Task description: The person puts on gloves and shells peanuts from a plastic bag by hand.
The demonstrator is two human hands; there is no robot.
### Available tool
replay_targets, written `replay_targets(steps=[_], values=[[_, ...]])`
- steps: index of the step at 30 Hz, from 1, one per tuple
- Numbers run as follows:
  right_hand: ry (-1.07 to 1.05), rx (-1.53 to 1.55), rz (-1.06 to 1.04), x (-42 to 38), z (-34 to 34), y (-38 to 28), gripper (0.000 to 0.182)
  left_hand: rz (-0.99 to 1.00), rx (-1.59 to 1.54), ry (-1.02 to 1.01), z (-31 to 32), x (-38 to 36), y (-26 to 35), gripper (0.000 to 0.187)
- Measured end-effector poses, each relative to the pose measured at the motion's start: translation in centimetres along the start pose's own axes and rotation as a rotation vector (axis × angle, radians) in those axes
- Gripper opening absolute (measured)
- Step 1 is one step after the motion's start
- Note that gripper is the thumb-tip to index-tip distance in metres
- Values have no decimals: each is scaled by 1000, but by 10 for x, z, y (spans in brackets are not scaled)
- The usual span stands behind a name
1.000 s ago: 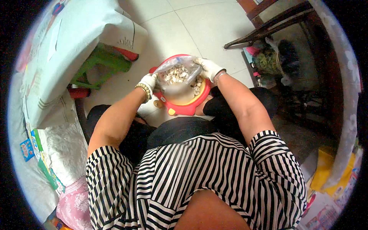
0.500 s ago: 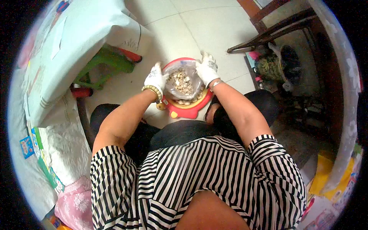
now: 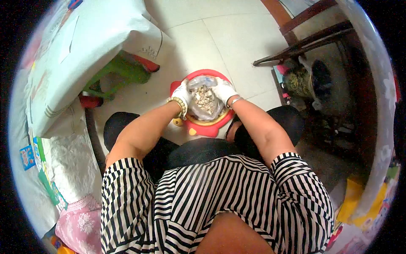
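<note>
Below, on pale floor tiles [image 3: 237,38], a red basin [image 3: 206,125] sits. Gloved left hand [image 3: 182,93] and right hand [image 3: 223,90] each clamp a side of the clear bag [image 3: 204,100] over it. Green stool [image 3: 120,72] nearby, draped table [image 3: 80,46] left.

Green stool [image 3: 120,70] under cloth-covered table [image 3: 84,46], dark wooden chair [image 3: 315,40] upper right, tiled floor [image 3: 237,38].

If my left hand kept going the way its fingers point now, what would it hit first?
The left hand in its white glove already grips the clear plastic bag of pale pieces; its fingers point into the bag's side, so it would press into that bag first. Depth is hard to judge here.
</note>
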State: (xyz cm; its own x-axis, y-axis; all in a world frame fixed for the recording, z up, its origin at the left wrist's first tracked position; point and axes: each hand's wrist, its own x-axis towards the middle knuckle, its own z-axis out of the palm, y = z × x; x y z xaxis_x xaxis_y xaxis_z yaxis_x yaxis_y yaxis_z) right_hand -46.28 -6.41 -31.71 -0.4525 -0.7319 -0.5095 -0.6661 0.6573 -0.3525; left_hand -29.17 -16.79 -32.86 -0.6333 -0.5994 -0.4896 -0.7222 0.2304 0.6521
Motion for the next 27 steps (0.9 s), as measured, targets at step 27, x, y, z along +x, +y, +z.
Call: replay_targets(steps=[27], values=[[-323,-857,-128,50,36,153,28,11,-96,148,-26,7,-10,44]])
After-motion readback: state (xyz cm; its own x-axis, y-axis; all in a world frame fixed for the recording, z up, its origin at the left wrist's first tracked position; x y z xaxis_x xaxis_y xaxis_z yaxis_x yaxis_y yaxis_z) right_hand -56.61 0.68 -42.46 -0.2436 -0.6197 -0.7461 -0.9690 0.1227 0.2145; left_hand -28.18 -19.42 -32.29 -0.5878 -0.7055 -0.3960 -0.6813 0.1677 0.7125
